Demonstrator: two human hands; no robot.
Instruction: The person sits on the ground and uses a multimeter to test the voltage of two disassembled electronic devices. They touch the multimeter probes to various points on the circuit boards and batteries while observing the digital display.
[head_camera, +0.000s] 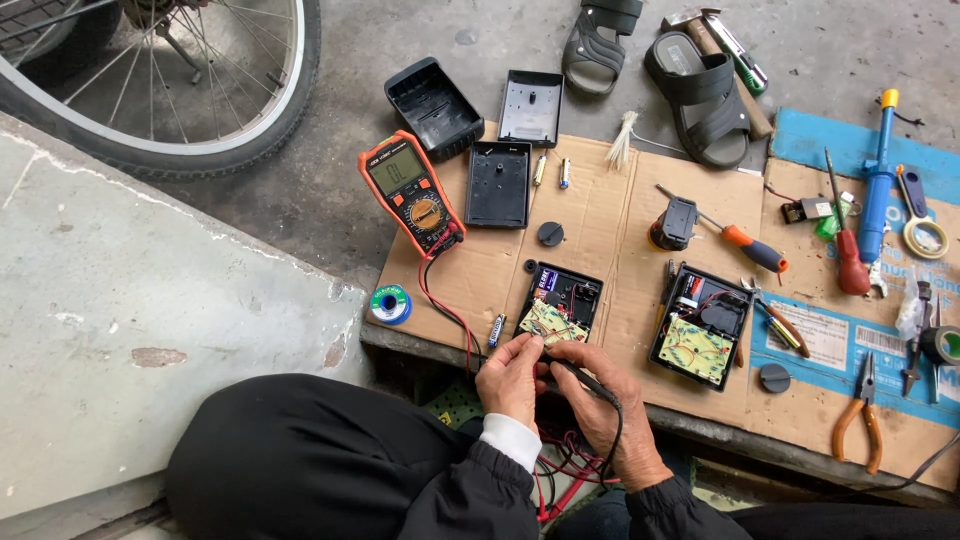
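Observation:
An open black device case (561, 303) with a yellow-green circuit board lies at the near edge of a cardboard sheet (600, 215). My left hand (509, 377) pinches a thin probe tip against the board's near edge. My right hand (598, 392) grips a black test probe, its tip pointing at the same board. Red and black leads run from my hands to an orange multimeter (410, 192) at the cardboard's left side. The two hands touch each other just below the case.
A second open case with a circuit board (702, 327) lies to the right. Black covers (499, 183), small batteries, screwdrivers (745, 245), pliers (859, 418), tape and a blue pump tool (877, 185) lie around. A solder spool (390, 304), sandals (700, 95) and a bicycle wheel (190, 90) sit beyond.

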